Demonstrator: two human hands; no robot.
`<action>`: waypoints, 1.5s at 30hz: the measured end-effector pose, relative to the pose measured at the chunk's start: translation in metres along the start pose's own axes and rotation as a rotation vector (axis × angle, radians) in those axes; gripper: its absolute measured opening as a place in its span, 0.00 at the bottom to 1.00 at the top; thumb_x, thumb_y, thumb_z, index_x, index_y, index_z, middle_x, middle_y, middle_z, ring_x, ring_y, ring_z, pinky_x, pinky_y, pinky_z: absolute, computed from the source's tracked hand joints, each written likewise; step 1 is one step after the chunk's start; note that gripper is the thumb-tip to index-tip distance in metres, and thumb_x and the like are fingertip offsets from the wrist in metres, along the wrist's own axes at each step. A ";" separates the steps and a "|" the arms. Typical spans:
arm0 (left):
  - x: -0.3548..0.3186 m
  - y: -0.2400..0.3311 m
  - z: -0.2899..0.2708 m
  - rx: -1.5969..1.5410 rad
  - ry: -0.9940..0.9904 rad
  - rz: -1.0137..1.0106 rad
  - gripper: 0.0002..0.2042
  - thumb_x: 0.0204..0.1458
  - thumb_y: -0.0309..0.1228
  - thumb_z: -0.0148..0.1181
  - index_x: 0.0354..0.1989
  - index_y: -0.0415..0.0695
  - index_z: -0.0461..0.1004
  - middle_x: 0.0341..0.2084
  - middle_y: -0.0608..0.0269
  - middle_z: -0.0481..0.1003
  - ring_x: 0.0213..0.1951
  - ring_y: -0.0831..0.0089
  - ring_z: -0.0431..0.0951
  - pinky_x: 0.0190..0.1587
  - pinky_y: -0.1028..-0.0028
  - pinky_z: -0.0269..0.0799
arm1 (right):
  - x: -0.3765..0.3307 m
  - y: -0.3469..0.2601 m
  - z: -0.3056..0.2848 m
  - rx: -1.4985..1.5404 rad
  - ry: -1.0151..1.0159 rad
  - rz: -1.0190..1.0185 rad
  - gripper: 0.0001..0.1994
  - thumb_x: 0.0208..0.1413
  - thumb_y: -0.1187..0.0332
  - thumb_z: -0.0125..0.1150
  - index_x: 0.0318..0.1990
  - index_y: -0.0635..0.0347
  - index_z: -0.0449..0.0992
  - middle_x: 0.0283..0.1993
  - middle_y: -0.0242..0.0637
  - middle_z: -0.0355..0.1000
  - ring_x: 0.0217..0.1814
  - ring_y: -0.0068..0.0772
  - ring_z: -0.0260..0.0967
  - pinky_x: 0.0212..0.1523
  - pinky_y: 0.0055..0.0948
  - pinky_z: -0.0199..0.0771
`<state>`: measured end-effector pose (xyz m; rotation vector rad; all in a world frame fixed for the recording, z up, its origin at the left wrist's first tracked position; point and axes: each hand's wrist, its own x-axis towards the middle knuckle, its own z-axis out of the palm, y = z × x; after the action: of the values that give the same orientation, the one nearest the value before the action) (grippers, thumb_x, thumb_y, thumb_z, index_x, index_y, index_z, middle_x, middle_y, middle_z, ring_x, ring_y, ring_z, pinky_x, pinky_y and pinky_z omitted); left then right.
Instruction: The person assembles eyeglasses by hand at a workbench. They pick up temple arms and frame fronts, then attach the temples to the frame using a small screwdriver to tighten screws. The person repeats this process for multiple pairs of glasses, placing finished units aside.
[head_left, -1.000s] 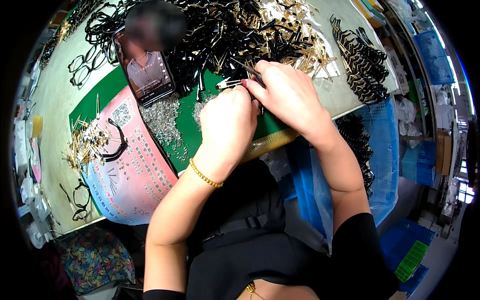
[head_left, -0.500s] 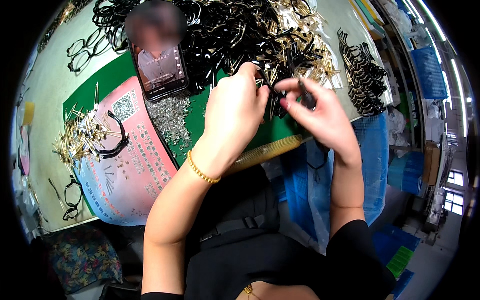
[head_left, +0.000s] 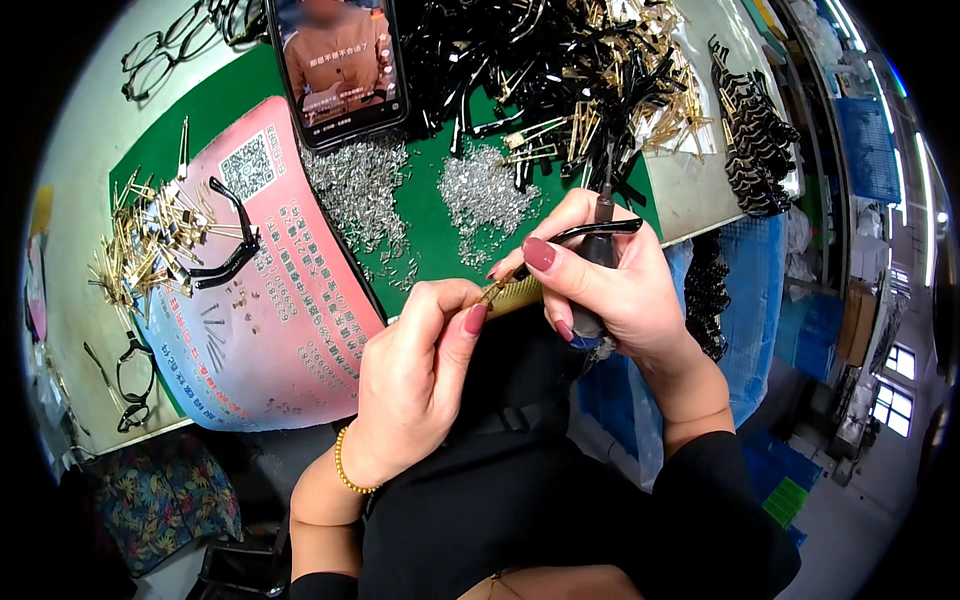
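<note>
My left hand (head_left: pixel 410 365) is closed, pinching a small gold metal part (head_left: pixel 490 293) between thumb and forefinger. My right hand (head_left: pixel 625 295) grips a black eyeglass temple (head_left: pixel 600 228) between thumb and fingers. The gold part meets the temple's near end; whether they are joined I cannot tell. A dark screwdriver (head_left: pixel 598 248) also sits in my right hand, its shaft pointing away toward the pile. Beyond my hands lie two heaps of tiny silver pieces (head_left: pixel 488 200) on a green mat (head_left: pixel 430 262).
Black and gold temples (head_left: pixel 560 70) are piled at the back, with a stacked row (head_left: pixel 755 140) at right. A phone (head_left: pixel 340 70) stands behind the silver heaps. Gold pieces (head_left: pixel 150 240) lie on a printed sheet (head_left: pixel 300 350) at left; eyeglass frames (head_left: pixel 135 370) rest near the edge.
Both hands have come back from the pile toward my body. My left hand now pinches the gold part; the temple shows in my right. The silver heap has come into view.
</note>
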<state>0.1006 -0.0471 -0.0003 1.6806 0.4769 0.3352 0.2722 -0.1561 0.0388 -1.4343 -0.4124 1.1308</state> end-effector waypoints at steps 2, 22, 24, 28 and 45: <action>-0.003 -0.004 -0.002 0.003 0.013 0.027 0.04 0.65 0.23 0.55 0.45 0.37 0.72 0.29 0.57 0.76 0.24 0.68 0.74 0.29 0.73 0.71 | 0.000 0.004 0.001 0.093 -0.009 0.009 0.08 0.64 0.69 0.64 0.40 0.63 0.73 0.38 0.45 0.81 0.19 0.17 0.68 0.20 0.18 0.69; -0.022 -0.011 -0.021 -0.083 0.114 -0.200 0.08 0.68 0.23 0.49 0.51 0.36 0.71 0.45 0.57 0.82 0.21 0.83 0.74 0.27 0.80 0.73 | -0.007 -0.002 -0.014 -1.534 -0.212 -0.421 0.20 0.58 0.73 0.60 0.58 0.46 0.72 0.36 0.38 0.65 0.30 0.37 0.75 0.23 0.32 0.72; -0.018 -0.010 -0.015 -0.205 0.148 -0.240 0.08 0.68 0.23 0.49 0.51 0.35 0.70 0.49 0.54 0.80 0.22 0.83 0.74 0.27 0.80 0.73 | -0.005 0.005 -0.018 -1.532 -0.211 -0.425 0.22 0.57 0.73 0.61 0.60 0.43 0.72 0.36 0.38 0.65 0.29 0.37 0.74 0.23 0.33 0.73; -0.005 -0.010 -0.006 -0.303 0.072 -0.253 0.08 0.69 0.23 0.48 0.52 0.35 0.69 0.55 0.50 0.77 0.23 0.83 0.75 0.27 0.80 0.74 | -0.005 0.008 -0.019 -1.524 -0.195 -0.408 0.24 0.56 0.73 0.61 0.60 0.40 0.74 0.36 0.38 0.64 0.27 0.37 0.73 0.22 0.33 0.73; -0.008 -0.007 -0.015 -0.119 0.132 -0.285 0.08 0.68 0.26 0.52 0.49 0.35 0.74 0.29 0.62 0.82 0.19 0.83 0.74 0.23 0.81 0.71 | 0.001 0.006 -0.017 -1.559 -0.226 -0.406 0.24 0.56 0.74 0.60 0.60 0.41 0.73 0.34 0.38 0.66 0.24 0.38 0.73 0.22 0.33 0.72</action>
<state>0.0860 -0.0375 -0.0044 1.4575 0.7705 0.2599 0.2836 -0.1664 0.0298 -2.3031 -1.9272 0.5050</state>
